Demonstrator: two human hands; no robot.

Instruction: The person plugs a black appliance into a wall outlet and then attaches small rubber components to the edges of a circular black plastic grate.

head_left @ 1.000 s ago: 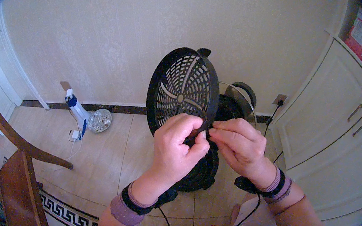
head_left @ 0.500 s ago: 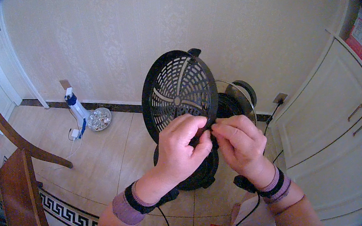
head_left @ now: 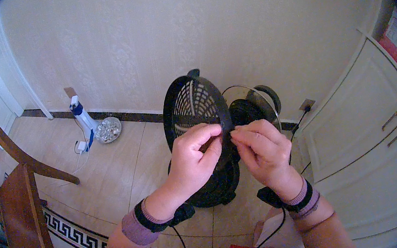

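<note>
A black, slotted fan grille [head_left: 197, 96] with a deep round rim stands tilted in front of me, turned partly edge-on. My left hand [head_left: 195, 152] is closed at its near rim, thumb and forefinger gripping the edge. Just to the right, my right hand [head_left: 263, 148] is pinched, fingertips at the outer side of the same rim; anything small between them is hidden. Below the grille sits a black round base [head_left: 215, 190] on the floor, partly covered by my left hand and wrist.
Behind, a round piece with a thin shiny ring [head_left: 271, 108] and black parts leans near the wall. A plugged-in black cord [head_left: 300, 125] runs beside the white cabinet [head_left: 355, 122]. At left are a wooden chair [head_left: 21, 220], a power strip [head_left: 85, 122] and a glittery bowl [head_left: 108, 130].
The fan grille has turned more edge-on and its top has dropped a little. Both hands stay at its rim, the left shifted slightly left and the fingertips a little higher.
</note>
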